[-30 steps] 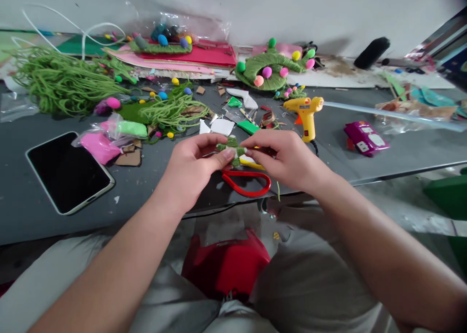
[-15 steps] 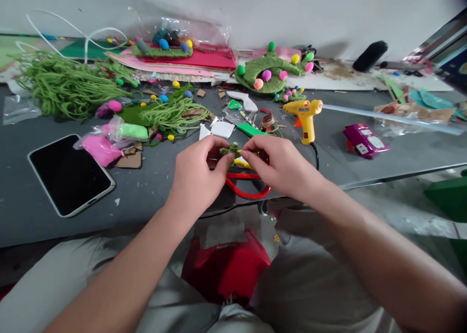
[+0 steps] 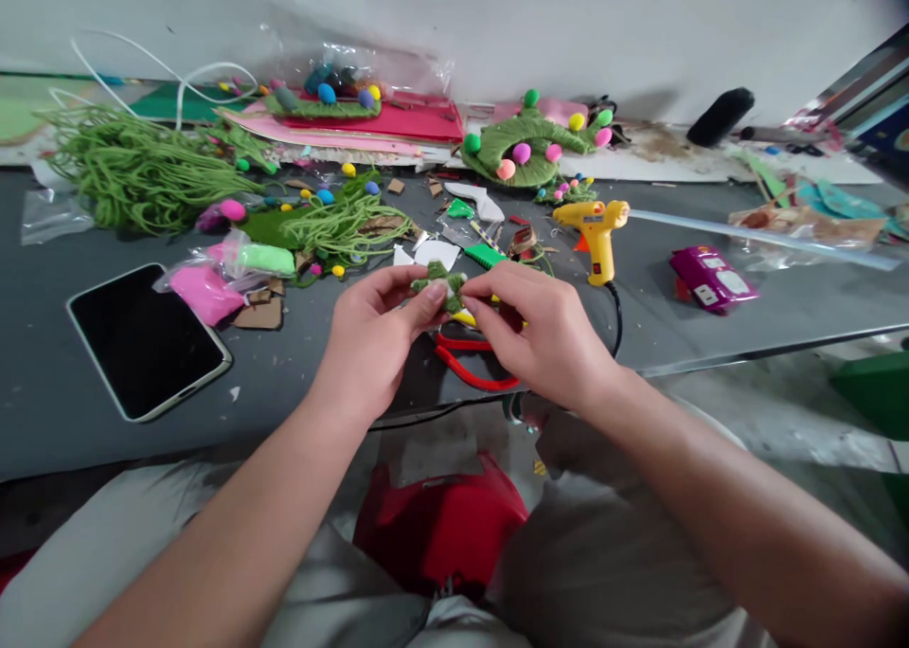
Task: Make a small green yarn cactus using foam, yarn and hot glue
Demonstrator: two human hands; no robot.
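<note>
My left hand [image 3: 373,335] pinches a small star-shaped piece wrapped in green yarn [image 3: 438,271] between thumb and fingers. The thumb lies across its face. At the star's right edge, the thumb and index finger of my right hand [image 3: 546,331] are closed together; whether they grip the star or a strand on it is hard to see. A small white spot shows by the upper right of the star. Just below the hands lie scissors with red handles [image 3: 472,376], partly covered by my right hand.
A yellow glue gun [image 3: 598,241] lies to the right, near a purple packet [image 3: 712,277]. Green yarn [image 3: 142,170], a phone [image 3: 148,340] and a bag of pink clay [image 3: 205,293] are on the left. Behind stands a yarn-wrapped shape with coloured balls [image 3: 507,141]. A red stool [image 3: 440,525] is below.
The star has turned in my left hand, so its face now shows more fully. My right fingers have shifted slightly along its right edge. The camera view has moved a little.
</note>
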